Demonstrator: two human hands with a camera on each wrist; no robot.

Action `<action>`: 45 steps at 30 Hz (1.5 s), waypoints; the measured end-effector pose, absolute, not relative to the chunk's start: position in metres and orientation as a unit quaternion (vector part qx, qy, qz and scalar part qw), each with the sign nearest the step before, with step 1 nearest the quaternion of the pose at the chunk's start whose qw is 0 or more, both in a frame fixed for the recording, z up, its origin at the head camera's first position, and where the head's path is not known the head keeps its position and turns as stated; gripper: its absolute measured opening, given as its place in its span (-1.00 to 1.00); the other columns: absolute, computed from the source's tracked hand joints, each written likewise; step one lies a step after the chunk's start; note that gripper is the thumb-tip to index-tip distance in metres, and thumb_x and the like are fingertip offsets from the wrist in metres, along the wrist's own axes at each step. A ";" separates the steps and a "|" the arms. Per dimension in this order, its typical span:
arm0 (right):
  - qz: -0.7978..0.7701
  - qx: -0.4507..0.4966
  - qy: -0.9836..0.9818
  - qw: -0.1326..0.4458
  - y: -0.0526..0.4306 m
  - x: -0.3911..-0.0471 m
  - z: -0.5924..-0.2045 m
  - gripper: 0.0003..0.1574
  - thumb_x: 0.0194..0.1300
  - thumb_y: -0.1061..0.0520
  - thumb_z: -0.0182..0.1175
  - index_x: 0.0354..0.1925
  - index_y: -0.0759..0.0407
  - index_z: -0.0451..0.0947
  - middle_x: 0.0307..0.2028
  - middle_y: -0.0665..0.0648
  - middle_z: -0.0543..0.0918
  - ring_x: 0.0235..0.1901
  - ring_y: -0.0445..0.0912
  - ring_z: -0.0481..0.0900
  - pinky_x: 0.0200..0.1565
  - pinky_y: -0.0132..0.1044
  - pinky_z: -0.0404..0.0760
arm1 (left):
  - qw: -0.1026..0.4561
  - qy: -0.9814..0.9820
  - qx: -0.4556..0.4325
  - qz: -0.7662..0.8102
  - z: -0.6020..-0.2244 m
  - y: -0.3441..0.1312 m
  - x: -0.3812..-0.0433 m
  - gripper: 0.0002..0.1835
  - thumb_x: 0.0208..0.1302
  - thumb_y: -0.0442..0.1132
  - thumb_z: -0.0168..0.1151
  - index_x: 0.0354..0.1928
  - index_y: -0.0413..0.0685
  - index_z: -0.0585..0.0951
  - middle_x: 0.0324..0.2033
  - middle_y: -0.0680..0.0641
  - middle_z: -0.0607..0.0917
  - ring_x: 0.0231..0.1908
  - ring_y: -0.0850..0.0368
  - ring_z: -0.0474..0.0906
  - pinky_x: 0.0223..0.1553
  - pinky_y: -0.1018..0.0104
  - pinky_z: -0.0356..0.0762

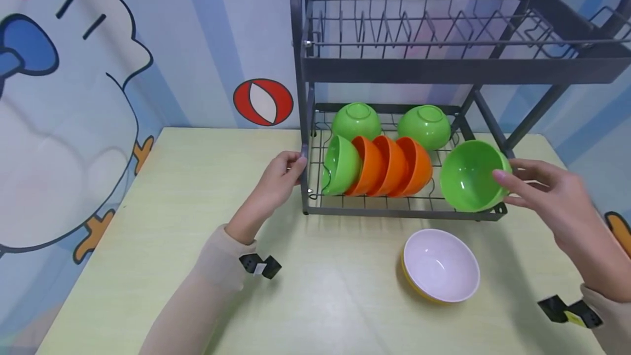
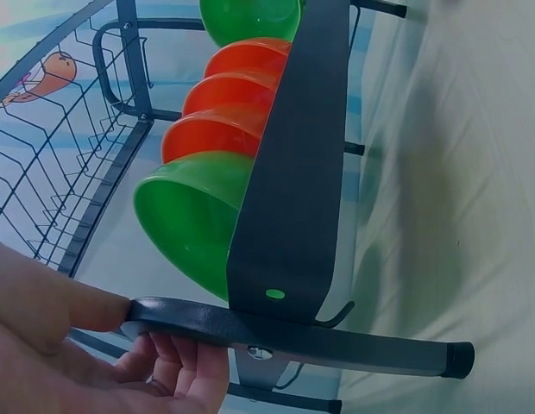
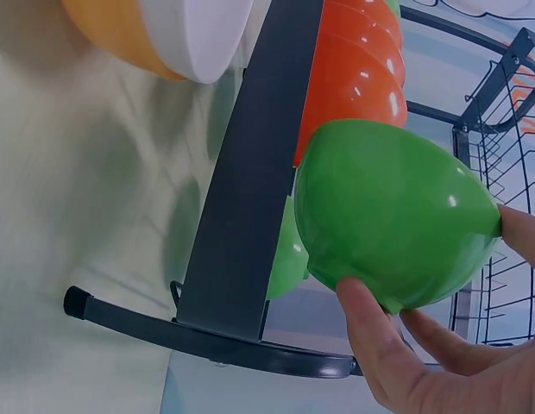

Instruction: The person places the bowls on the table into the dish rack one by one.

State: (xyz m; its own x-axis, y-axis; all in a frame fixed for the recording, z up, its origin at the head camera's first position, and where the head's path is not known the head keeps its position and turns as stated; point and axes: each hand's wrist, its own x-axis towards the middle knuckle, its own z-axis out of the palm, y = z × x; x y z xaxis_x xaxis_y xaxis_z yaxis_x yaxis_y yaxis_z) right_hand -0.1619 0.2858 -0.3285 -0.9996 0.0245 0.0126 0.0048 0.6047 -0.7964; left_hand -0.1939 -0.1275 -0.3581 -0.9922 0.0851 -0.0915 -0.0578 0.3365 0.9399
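My right hand (image 1: pixel 552 193) pinches a green bowl (image 1: pixel 468 177) by its right rim, thumb over the edge and fingers behind. The bowl is tilted, its inside toward the head camera, over the right end of the dish rack's (image 1: pixel 394 71) lower shelf. In the left wrist view, my left hand (image 2: pixel 103 358) grips the rack's dark side frame (image 2: pixel 190 317), thumb above and fingers curled under. A green bowl (image 1: pixel 343 166) and three orange bowls (image 1: pixel 416 169) stand on edge in a row. Behind them, two green bowls (image 1: pixel 356 119) lie upside down.
A bowl (image 1: pixel 441 264), white inside and yellow outside, sits upright on the pale table (image 1: pixel 315 311) in front of the rack. The rack's upper wire shelf (image 1: pixel 419 18) hangs over the bowls. A wall with cartoon prints (image 1: pixel 207 43) stands close behind.
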 end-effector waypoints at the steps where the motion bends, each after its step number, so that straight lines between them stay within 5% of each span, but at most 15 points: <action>1: 0.443 -0.009 -0.896 0.012 0.286 -0.162 -0.329 -0.05 0.42 -0.14 0.20 0.45 0.43 0.14 0.04 0.24 0.43 -0.35 -0.51 0.54 -0.29 -0.57 0.62 | 0.065 0.815 0.009 0.576 -0.358 -0.127 -0.194 -0.61 0.61 -0.22 -0.10 0.26 -0.38 0.35 -0.02 -0.26 0.48 -0.01 -0.10 0.49 0.16 0.08 0.53; 31: 0.387 -0.009 -0.922 0.005 0.271 -0.174 -0.325 0.03 0.30 -0.34 0.23 0.45 0.25 0.22 0.08 0.27 0.49 -0.29 -0.46 0.50 -0.33 -0.59 0.51 | 0.092 0.798 0.029 0.594 -0.359 -0.132 -0.196 -0.65 0.61 -0.24 -0.10 0.23 -0.37 0.29 -0.02 -0.27 0.43 0.05 -0.14 0.44 0.26 0.02 0.44; 39: 0.372 0.001 -0.928 0.008 0.269 -0.178 -0.326 0.00 0.31 -0.36 0.21 0.44 0.21 0.25 0.08 0.28 0.53 -0.28 -0.49 0.47 -0.13 -0.16 0.53 | 0.090 0.793 0.037 0.602 -0.362 -0.132 -0.198 -0.65 0.62 -0.25 -0.14 0.23 -0.41 0.30 -0.03 -0.28 0.45 0.04 -0.14 0.46 0.25 0.04 0.45; 42: 0.372 0.008 -0.928 0.012 0.269 -0.179 -0.325 -0.02 0.31 -0.35 0.23 0.43 0.19 0.27 0.06 0.28 0.55 -0.30 -0.53 0.48 -0.18 -0.26 0.55 | 0.091 0.791 0.037 0.603 -0.361 -0.132 -0.197 -0.65 0.62 -0.25 -0.14 0.23 -0.41 0.30 -0.05 -0.28 0.45 0.04 -0.14 0.47 0.25 0.04 0.45; 45: 0.371 0.016 -0.928 0.017 0.267 -0.181 -0.326 -0.04 0.31 -0.32 0.24 0.42 0.21 0.28 0.06 0.32 0.56 -0.17 -0.23 0.64 -0.29 -0.45 0.53 | 0.092 0.791 0.035 0.603 -0.361 -0.132 -0.197 -0.64 0.62 -0.25 -0.14 0.23 -0.41 0.30 -0.06 -0.27 0.45 0.02 -0.14 0.47 0.25 0.05 0.45</action>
State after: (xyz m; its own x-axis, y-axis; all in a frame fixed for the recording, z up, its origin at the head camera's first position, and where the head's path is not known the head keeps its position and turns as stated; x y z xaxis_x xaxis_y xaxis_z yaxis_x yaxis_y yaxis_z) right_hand -0.1812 0.2670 -0.3261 -0.9989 -0.0166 0.0435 -0.0420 0.7239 -0.6887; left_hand -0.1966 -0.1324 -0.3607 -0.9805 0.1669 -0.1035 -0.0555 0.2698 0.9613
